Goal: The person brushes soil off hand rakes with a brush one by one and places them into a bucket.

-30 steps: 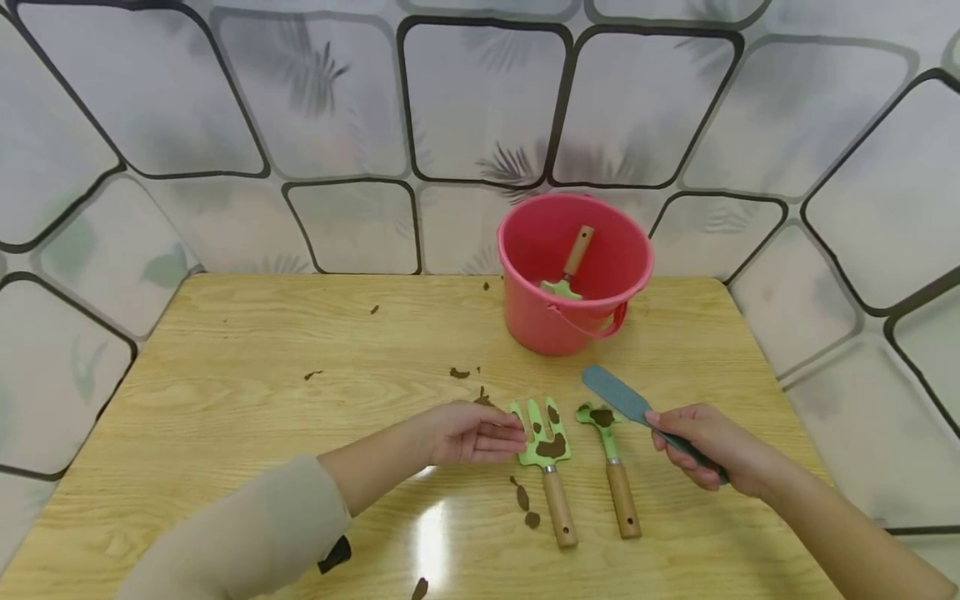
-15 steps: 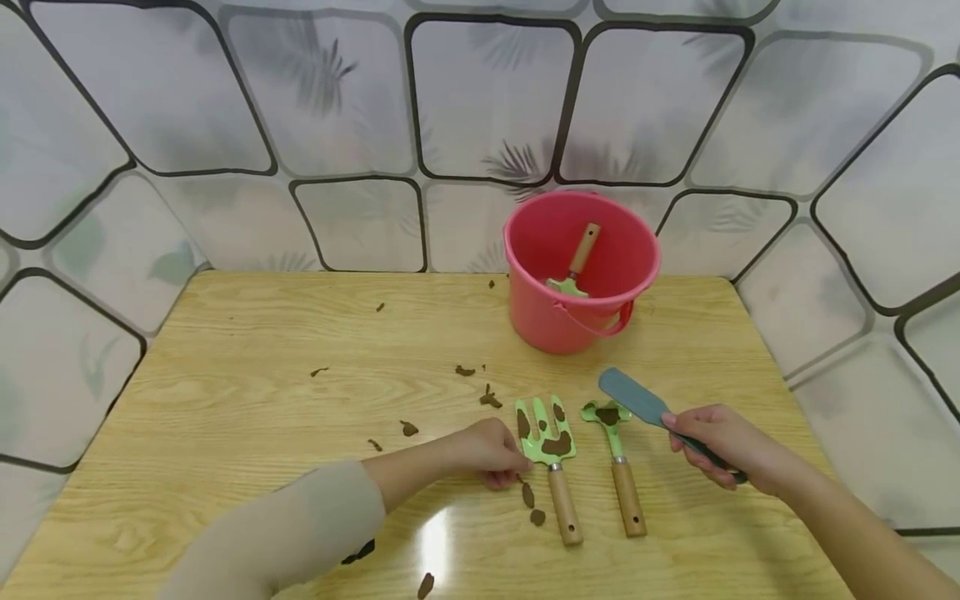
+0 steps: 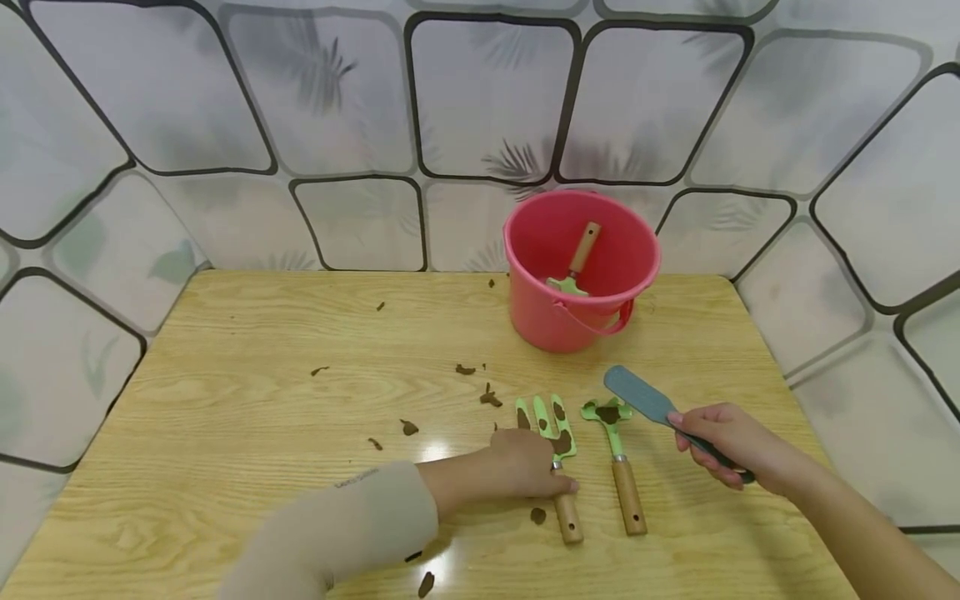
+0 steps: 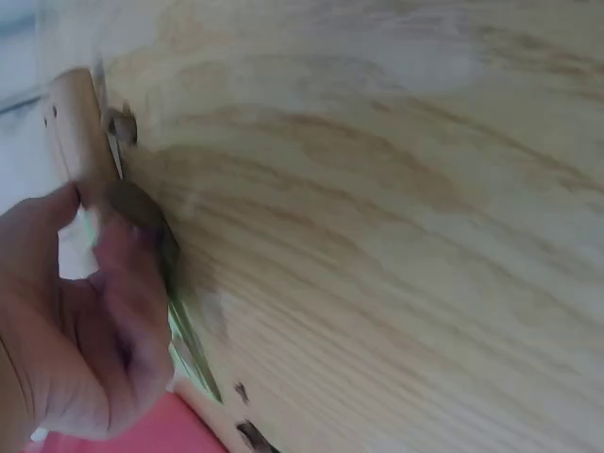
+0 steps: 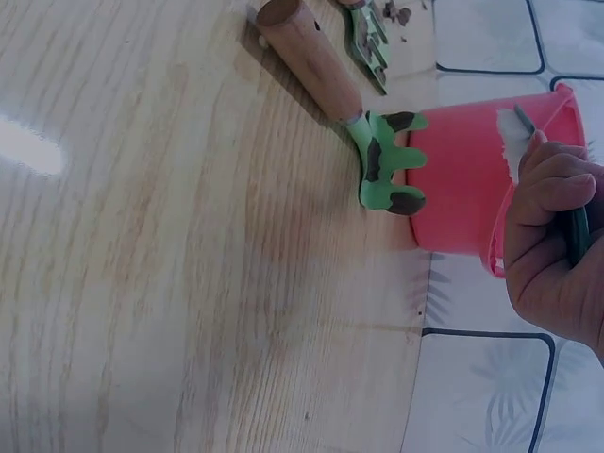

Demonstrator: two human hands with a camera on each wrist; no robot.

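My left hand point(image 3: 528, 462) reaches across the front of a light-green garden fork point(image 3: 567, 518), thumb and fingers round the wooden handle close to its metal neck. Brown smears mark the fork's tines, which point toward the back; the hand hides its neck. The left wrist view has the thumb of my left hand point(image 4: 85, 330) at the handle point(image 4: 80, 142). My right hand point(image 3: 731, 442) holds a grey-blue spatula point(image 3: 637, 393) by its dark handle, blade angled up to the left. A green hand cultivator point(image 3: 626, 492), also smeared brown, lies between the fork and my right hand.
A pink bucket point(image 3: 547, 321) stands at the back right of the wooden table point(image 3: 262, 333), a wooden-handled green tool point(image 3: 585, 250) leaning inside. Several brown scraps lie about, including one scrap point(image 3: 537, 517) beside the fork handle. A patterned cloth point(image 3: 487, 100) encloses the table's back and sides.
My left hand turns from palm up beside the fork's tines to palm down, moves right and takes hold of the fork near its neck. The right hand with the spatula shifts slightly right.
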